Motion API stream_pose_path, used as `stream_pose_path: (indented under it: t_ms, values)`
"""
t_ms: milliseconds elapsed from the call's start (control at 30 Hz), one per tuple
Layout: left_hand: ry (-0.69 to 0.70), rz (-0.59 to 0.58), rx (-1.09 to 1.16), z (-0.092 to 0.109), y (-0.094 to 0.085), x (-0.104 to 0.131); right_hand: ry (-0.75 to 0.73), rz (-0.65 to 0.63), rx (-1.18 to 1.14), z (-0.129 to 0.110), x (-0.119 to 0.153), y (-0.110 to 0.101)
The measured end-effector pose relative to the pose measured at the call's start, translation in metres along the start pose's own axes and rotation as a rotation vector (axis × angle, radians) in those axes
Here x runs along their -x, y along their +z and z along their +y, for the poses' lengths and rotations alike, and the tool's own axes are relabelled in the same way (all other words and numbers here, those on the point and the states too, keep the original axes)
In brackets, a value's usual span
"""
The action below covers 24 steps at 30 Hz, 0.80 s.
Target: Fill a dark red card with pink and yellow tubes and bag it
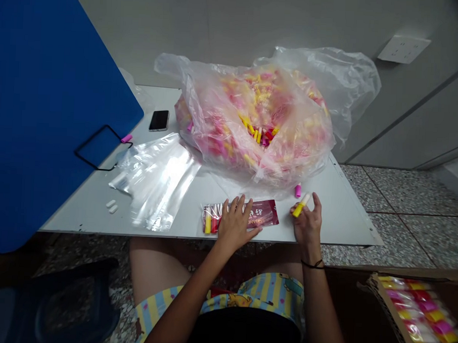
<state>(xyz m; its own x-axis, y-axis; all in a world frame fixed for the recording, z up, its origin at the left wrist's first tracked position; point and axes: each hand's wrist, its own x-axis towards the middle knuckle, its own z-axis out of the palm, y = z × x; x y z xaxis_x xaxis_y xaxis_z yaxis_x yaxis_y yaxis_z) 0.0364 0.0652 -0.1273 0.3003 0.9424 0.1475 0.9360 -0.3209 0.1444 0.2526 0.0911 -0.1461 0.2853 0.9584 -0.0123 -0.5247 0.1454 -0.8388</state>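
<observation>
My left hand point(234, 226) lies flat with fingers spread on a clear plastic packet point(265, 213) with a dark red printed card in it. A yellow tube point(208, 223) and a red tube point(214, 224) show at the packet's left end, beside my fingers; my hand covers its middle. Above the table's front edge, to the right of the packet, my right hand point(309, 221) is closed on a small yellow-and-white tube point(299, 209), tilted with its white end up. A pink tube point(298, 190) stands on the table just beyond it.
A large translucent bag point(223, 136) of colourful tubes fills the table's back. Flat clear bags point(163, 189), two white pieces point(112, 206) and a phone point(159, 120) lie left. A blue panel point(57, 108) borders the left. Filled packets point(420, 311) sit in a cardboard box at lower right.
</observation>
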Motion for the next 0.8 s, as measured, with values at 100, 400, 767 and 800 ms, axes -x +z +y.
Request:
stream_pose_path:
  t_ms: [100, 400, 767, 800]
  values:
    - [0.004, 0.006, -0.003, 0.000, 0.000, 0.000, 0.011, -0.111, 0.255, 0.008, 0.000, 0.005]
    - [0.012, 0.010, -0.006, 0.000, 0.001, 0.000, -0.093, -0.292, 0.844, 0.018, 0.003, 0.010]
    - [0.010, -0.004, 0.008, 0.001, -0.001, -0.001, -0.197, -0.437, 1.055, 0.016, 0.005, 0.030]
    - [0.007, -0.003, 0.009, 0.001, -0.001, -0.001, -0.189, -0.399, 1.048, 0.017, 0.006, 0.034]
